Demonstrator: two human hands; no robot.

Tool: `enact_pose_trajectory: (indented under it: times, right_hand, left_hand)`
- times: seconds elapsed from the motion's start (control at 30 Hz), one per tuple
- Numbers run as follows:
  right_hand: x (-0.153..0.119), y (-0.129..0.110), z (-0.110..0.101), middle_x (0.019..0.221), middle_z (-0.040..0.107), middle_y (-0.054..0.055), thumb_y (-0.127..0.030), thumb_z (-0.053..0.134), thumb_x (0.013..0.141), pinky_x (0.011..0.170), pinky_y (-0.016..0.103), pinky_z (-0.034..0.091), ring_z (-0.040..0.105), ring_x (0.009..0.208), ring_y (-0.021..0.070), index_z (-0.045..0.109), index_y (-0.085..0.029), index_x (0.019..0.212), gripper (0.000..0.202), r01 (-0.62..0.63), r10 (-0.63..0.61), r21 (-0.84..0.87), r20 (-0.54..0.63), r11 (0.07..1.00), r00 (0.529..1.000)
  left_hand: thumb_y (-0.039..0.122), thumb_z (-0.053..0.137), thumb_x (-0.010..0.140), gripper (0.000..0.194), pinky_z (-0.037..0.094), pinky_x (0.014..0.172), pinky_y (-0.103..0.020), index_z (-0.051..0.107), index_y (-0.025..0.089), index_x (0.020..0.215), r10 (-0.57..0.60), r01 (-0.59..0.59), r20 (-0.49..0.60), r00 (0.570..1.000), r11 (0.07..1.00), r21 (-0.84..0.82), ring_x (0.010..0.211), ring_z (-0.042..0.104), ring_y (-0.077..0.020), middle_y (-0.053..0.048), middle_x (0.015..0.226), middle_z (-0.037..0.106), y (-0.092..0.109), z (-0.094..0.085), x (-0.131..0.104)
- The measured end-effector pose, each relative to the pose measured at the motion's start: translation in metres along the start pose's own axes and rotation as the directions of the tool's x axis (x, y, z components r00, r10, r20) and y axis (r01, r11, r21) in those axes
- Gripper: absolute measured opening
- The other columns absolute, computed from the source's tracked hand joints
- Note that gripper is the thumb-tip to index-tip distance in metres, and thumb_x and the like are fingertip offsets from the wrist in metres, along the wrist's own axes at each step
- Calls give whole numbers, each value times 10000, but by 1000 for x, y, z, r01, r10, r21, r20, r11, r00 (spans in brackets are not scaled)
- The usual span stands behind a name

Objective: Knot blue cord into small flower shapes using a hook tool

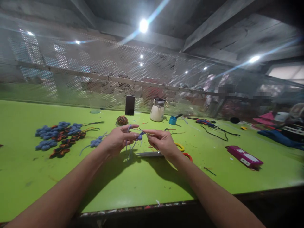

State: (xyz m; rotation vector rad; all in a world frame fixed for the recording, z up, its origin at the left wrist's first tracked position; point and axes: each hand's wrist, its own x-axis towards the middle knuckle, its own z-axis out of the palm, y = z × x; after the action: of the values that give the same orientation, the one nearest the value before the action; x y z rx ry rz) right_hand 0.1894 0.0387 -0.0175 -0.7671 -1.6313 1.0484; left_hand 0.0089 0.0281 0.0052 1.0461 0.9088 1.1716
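My left hand (118, 138) pinches a small piece of blue-violet crochet (140, 137), with yarn looped over its raised index finger and loose ends hanging below. Close beside it, my right hand (162, 141) is closed on a thin crochet hook (142, 130), mostly hidden by the fingers, whose tip meets the yarn. Beneath the right hand lie scissors (152, 154) with yellow and orange handles, partly covered. A blue crocheted flower (95, 142) with yarn tails rests left of my left hand. Behind that hand sits a multicoloured yarn ball (122, 120).
Blue crocheted flowers (46, 132) and dark orange-black ones (67, 144) are piled left on the green table (114, 193). A phone (129, 105), a white jug (157, 110) and a blue pot (173, 120) stand behind. A magenta box (244, 156) lies right. Perforated panels line the back.
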Motion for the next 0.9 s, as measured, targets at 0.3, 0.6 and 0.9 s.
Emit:
enact_pose_trajectory:
  times: [0.3,0.6,0.9]
  right_hand:
    - [0,-16,-23,643,604,12,-182,515,832,533,213,342,432,553,84,696,-153,1057,290,296,-175,-444,292,846,940]
    - [-3,-24,-26,833,718,50,-100,485,845,611,231,382,551,649,119,646,-247,1147,372,371,-127,-680,382,633,916]
    - [-5,-28,-23,814,712,46,-59,485,834,589,230,337,542,634,119,616,-278,1186,435,382,-77,-771,401,510,913]
  left_hand:
    - [87,738,602,522,365,649,-270,600,112,1105,31,-37,74,997,996,82,682,570,-129,-20,682,642,4,-2,-1]
    - [159,727,628,439,348,627,-292,616,125,1050,95,-112,81,992,965,237,628,544,-138,-13,659,625,-1,-4,2]
    - [222,729,641,430,372,637,-294,610,136,1045,154,-170,73,985,928,333,624,560,-145,-3,656,633,-6,-7,5]
